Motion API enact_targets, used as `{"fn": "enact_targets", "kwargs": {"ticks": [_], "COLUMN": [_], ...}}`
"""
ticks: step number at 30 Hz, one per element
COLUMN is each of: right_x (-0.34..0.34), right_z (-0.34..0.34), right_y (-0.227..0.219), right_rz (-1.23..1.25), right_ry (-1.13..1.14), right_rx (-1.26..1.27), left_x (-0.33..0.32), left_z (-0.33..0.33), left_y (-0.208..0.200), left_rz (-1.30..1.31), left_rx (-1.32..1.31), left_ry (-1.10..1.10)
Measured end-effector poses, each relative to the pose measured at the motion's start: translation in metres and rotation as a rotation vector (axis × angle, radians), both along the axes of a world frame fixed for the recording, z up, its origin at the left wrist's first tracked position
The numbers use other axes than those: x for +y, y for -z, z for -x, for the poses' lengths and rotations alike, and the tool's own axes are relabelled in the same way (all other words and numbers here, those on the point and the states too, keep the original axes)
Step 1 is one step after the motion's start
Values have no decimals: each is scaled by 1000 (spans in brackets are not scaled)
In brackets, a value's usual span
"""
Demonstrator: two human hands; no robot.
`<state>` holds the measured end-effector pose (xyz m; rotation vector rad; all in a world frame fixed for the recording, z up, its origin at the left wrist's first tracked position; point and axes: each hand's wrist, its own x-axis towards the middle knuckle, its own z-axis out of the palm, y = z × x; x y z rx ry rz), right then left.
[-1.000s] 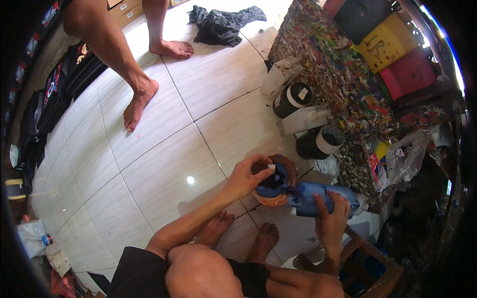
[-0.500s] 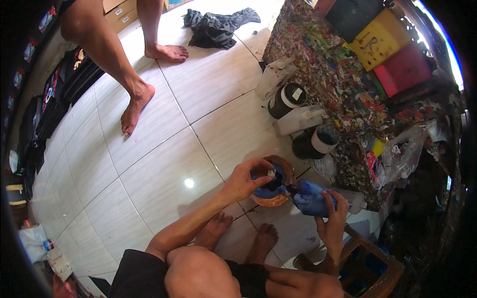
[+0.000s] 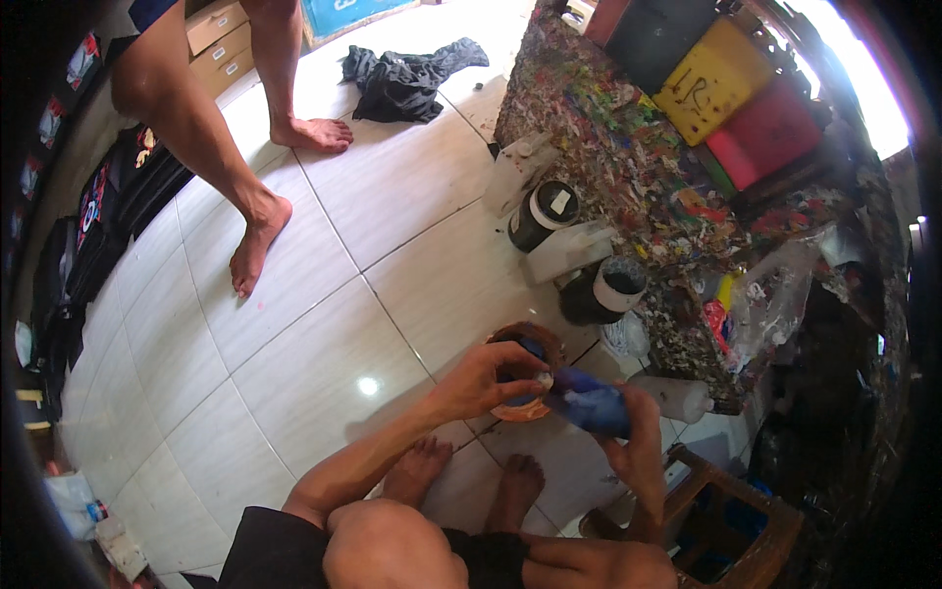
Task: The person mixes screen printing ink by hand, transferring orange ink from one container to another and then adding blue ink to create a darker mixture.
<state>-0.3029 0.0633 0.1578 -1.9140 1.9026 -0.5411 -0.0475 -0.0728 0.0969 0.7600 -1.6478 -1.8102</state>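
My right hand (image 3: 638, 447) is wrapped round a blue-stained plastic bottle (image 3: 594, 404), which lies tilted with its neck toward my left hand. The fingers of my left hand (image 3: 481, 381) are pinched on a small whitish piece (image 3: 544, 379), right at the bottle's neck. Whether that piece is a cap I cannot make out. Below both hands, an orange-brown bowl (image 3: 551, 342) with blue liquid or stain inside stands on the tiles, partly hidden by my left hand.
Beside the bowl are dark tubs with white bands (image 3: 620, 282), a whitish jug (image 3: 569, 250) and a clear bottle (image 3: 677, 398). A paint-crusted bench (image 3: 608, 128) rises on the right. A wooden stool (image 3: 775, 525) is near my right arm. Another person's feet (image 3: 263, 240) and black cloth (image 3: 397, 83) are ahead.
The bottle has moved left and its neck now meets the fingers of my left hand. Both hands have come together over the bowl's near right side. The view has shifted slightly.
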Motion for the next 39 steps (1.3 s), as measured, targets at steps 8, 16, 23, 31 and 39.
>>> {"fn": "enact_targets", "kwargs": {"ticks": [8, 16, 23, 31, 39], "right_x": [-3, -22, -87, -211, -242], "right_z": [-19, -12, -12, 5, -1], "right_y": [-11, -51, -162, -213, -174], "right_rz": [55, -55, 358, 776, 878], "right_ry": [72, 133, 89, 144, 460], "right_rx": [166, -432, -530, -313, 94], "left_x": [-12, -30, -41, -10, -11], "left_z": [11, -9, -45, -48, -54], "left_y": [-25, -110, -139, -82, -52], "left_rz": [353, 716, 520, 52, 5], "left_rx": [-122, 29, 311, 138, 95], "left_ry": [-28, 107, -594, -579, -540]}}
